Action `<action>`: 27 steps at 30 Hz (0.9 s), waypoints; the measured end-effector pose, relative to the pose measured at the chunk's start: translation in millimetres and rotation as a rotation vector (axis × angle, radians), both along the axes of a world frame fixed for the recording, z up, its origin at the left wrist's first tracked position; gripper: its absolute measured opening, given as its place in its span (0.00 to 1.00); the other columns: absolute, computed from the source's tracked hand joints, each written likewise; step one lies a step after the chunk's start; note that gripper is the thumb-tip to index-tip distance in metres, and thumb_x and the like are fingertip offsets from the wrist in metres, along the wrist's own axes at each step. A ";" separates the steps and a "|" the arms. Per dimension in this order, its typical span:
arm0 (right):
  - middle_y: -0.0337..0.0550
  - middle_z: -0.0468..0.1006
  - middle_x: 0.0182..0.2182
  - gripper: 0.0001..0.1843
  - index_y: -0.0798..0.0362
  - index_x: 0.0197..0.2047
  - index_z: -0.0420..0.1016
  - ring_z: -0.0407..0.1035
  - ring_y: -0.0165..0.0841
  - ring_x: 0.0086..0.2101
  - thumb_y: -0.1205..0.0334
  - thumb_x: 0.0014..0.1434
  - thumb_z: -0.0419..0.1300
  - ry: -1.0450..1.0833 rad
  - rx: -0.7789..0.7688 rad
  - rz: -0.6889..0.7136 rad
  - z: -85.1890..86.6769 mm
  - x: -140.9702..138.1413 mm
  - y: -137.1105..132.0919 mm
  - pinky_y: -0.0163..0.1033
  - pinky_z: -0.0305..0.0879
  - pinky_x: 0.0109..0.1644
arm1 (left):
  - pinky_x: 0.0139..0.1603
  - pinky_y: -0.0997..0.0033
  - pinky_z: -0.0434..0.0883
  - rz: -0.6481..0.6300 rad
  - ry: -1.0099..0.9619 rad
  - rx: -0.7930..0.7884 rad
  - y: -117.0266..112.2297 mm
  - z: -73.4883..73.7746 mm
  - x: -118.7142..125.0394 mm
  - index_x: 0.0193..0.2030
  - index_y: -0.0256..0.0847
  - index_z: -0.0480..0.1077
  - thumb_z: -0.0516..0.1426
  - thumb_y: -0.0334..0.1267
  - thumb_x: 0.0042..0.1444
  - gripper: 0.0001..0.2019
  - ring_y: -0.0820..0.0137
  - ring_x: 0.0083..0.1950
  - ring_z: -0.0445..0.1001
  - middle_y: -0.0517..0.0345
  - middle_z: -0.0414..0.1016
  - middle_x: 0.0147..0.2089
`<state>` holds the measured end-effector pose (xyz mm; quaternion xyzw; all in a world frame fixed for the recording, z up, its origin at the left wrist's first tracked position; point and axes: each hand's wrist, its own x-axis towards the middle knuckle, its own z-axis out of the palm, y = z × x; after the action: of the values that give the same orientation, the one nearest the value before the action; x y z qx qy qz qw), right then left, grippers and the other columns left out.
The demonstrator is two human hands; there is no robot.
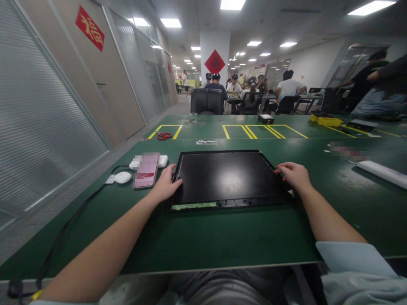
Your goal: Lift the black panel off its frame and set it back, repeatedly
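Observation:
A flat black screen panel (pixel 227 176) lies on the green table (pixel 203 237) in front of me, a strip of green circuit board along its near edge. My left hand (pixel 165 184) grips the panel's left edge, thumb on top. My right hand (pixel 294 174) rests on the panel's right edge, fingers curled over the frame.
A pink phone (pixel 146 170), a white charger (pixel 122 177) with a black cable (pixel 63 233) and a white case (pixel 163 160) lie left of the panel. Red scissors (pixel 164 136) and a clear cup (pixel 193 117) sit farther back. A white bar (pixel 381 172) lies at right. Several people sit at far tables.

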<state>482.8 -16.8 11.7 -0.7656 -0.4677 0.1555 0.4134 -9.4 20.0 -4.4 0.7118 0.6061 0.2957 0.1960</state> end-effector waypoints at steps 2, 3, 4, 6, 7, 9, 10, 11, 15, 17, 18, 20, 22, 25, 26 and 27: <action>0.46 0.86 0.35 0.16 0.53 0.39 0.84 0.71 0.31 0.22 0.59 0.51 0.59 -0.028 0.022 -0.010 -2.8 3.2 2.1 0.38 0.71 0.33 | 0.72 0.48 0.61 0.005 0.100 0.042 1.7 -0.5 -3.4 0.70 0.28 0.57 0.60 0.42 0.56 0.37 0.46 0.73 0.63 0.28 0.61 0.72; 0.46 0.86 0.35 0.16 0.53 0.40 0.84 0.73 0.33 0.25 0.59 0.51 0.59 -0.054 0.018 -0.020 -4.4 5.3 3.6 0.39 0.71 0.35 | 0.73 0.48 0.59 0.011 0.148 0.050 2.7 -1.0 -5.0 0.70 0.27 0.58 0.59 0.43 0.56 0.37 0.45 0.74 0.61 0.27 0.61 0.72; 0.46 0.85 0.35 0.16 0.53 0.40 0.85 0.75 0.35 0.27 0.59 0.51 0.59 -0.086 0.002 -0.031 -6.1 7.5 5.4 0.39 0.71 0.37 | 0.74 0.47 0.57 0.020 0.189 0.048 3.7 -1.6 -6.4 0.70 0.27 0.58 0.59 0.44 0.57 0.36 0.44 0.74 0.60 0.26 0.61 0.72; 0.46 0.85 0.35 0.16 0.52 0.40 0.85 0.77 0.39 0.33 0.60 0.50 0.60 -0.145 -0.068 -0.041 -9.6 11.9 9.3 0.41 0.71 0.41 | 0.74 0.47 0.56 0.029 0.242 0.028 5.7 -3.1 -8.6 0.69 0.26 0.59 0.57 0.45 0.59 0.35 0.44 0.75 0.58 0.25 0.60 0.73; 0.47 0.85 0.35 0.16 0.52 0.40 0.86 0.78 0.40 0.36 0.60 0.50 0.61 -0.164 -0.113 -0.035 -11.3 13.8 11.2 0.42 0.71 0.43 | 0.74 0.47 0.56 0.029 0.260 0.021 6.5 -3.8 -9.4 0.69 0.26 0.59 0.57 0.45 0.59 0.35 0.44 0.76 0.58 0.25 0.59 0.73; 0.48 0.85 0.37 0.16 0.52 0.41 0.86 0.78 0.43 0.39 0.61 0.50 0.62 -0.191 -0.183 -0.001 -14.4 16.5 14.4 0.43 0.72 0.45 | 0.75 0.48 0.55 0.028 0.296 0.008 7.4 -4.4 -10.3 0.69 0.26 0.60 0.55 0.46 0.60 0.34 0.45 0.77 0.56 0.26 0.58 0.74; 0.48 0.85 0.37 0.16 0.52 0.41 0.86 0.78 0.43 0.41 0.61 0.50 0.63 -0.207 -0.203 0.016 -15.8 17.2 15.5 0.43 0.72 0.46 | 0.75 0.48 0.55 0.026 0.315 -0.002 7.5 -4.3 -10.3 0.68 0.26 0.62 0.54 0.46 0.61 0.33 0.45 0.77 0.56 0.26 0.58 0.75; 0.49 0.85 0.38 0.15 0.52 0.41 0.86 0.78 0.44 0.42 0.61 0.50 0.63 -0.228 -0.211 0.030 -17.1 17.7 16.2 0.44 0.72 0.47 | 0.75 0.49 0.56 0.020 0.336 -0.016 7.3 -3.8 -10.1 0.67 0.25 0.64 0.53 0.47 0.61 0.32 0.45 0.77 0.55 0.26 0.58 0.75; 0.50 0.85 0.41 0.17 0.52 0.45 0.85 0.78 0.45 0.44 0.60 0.52 0.64 -0.284 -0.220 0.049 -19.9 17.4 15.4 0.44 0.72 0.48 | 0.74 0.50 0.57 -0.013 0.387 -0.038 5.7 -0.1 -8.8 0.60 0.25 0.73 0.51 0.46 0.61 0.29 0.45 0.77 0.56 0.28 0.58 0.75; 0.50 0.85 0.41 0.19 0.53 0.47 0.85 0.79 0.44 0.43 0.60 0.53 0.64 -0.290 -0.236 0.057 -19.9 16.8 14.1 0.43 0.72 0.47 | 0.74 0.50 0.58 -0.023 0.380 -0.027 5.7 1.1 -8.9 0.58 0.29 0.76 0.51 0.45 0.60 0.27 0.45 0.75 0.59 0.31 0.62 0.73; 0.50 0.85 0.41 0.19 0.53 0.48 0.85 0.79 0.44 0.43 0.60 0.54 0.63 -0.294 -0.243 0.062 -19.6 16.3 13.5 0.43 0.72 0.47 | 0.73 0.50 0.59 -0.025 0.372 -0.024 6.1 1.4 -9.2 0.57 0.30 0.77 0.51 0.44 0.60 0.26 0.46 0.75 0.61 0.33 0.64 0.72; 0.50 0.85 0.42 0.20 0.54 0.50 0.84 0.79 0.44 0.43 0.59 0.55 0.63 -0.309 -0.256 0.067 -18.6 15.0 12.7 0.42 0.72 0.46 | 0.73 0.51 0.60 -0.022 0.355 -0.027 7.4 1.4 -9.9 0.56 0.31 0.78 0.51 0.43 0.59 0.25 0.47 0.73 0.63 0.35 0.66 0.71; 0.50 0.85 0.43 0.20 0.54 0.50 0.84 0.78 0.44 0.44 0.60 0.55 0.63 -0.333 -0.264 0.064 -17.5 13.3 12.5 0.41 0.71 0.45 | 0.74 0.53 0.60 -0.019 0.328 -0.038 8.2 2.1 -10.1 0.54 0.31 0.79 0.51 0.42 0.58 0.24 0.49 0.73 0.64 0.36 0.68 0.71; 0.50 0.85 0.42 0.21 0.54 0.51 0.83 0.78 0.43 0.43 0.60 0.56 0.62 -0.354 -0.280 0.061 -17.0 11.2 12.6 0.40 0.71 0.44 | 0.74 0.54 0.60 0.000 0.209 -0.038 5.1 8.1 -7.4 0.49 0.35 0.81 0.53 0.40 0.55 0.21 0.49 0.73 0.65 0.40 0.70 0.69; 0.49 0.85 0.42 0.21 0.54 0.52 0.83 0.78 0.42 0.42 0.60 0.56 0.62 -0.354 -0.282 0.062 -17.2 10.8 12.7 0.40 0.70 0.43 | 0.73 0.54 0.60 0.015 0.137 -0.035 2.3 12.0 -5.2 0.48 0.36 0.82 0.54 0.40 0.54 0.20 0.49 0.72 0.65 0.42 0.72 0.68; 0.49 0.85 0.42 0.21 0.54 0.52 0.83 0.78 0.42 0.42 0.60 0.56 0.62 -0.352 -0.283 0.063 -17.5 10.6 12.7 0.40 0.70 0.43 | 0.73 0.53 0.62 0.042 0.044 -0.030 -1.4 16.7 -2.3 0.47 0.38 0.82 0.55 0.39 0.53 0.19 0.50 0.71 0.67 0.44 0.74 0.67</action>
<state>493.5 -4.1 -5.8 -0.8163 -0.5297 0.0964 0.2091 -11.8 18.6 12.3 0.7022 0.6296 0.2751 0.1869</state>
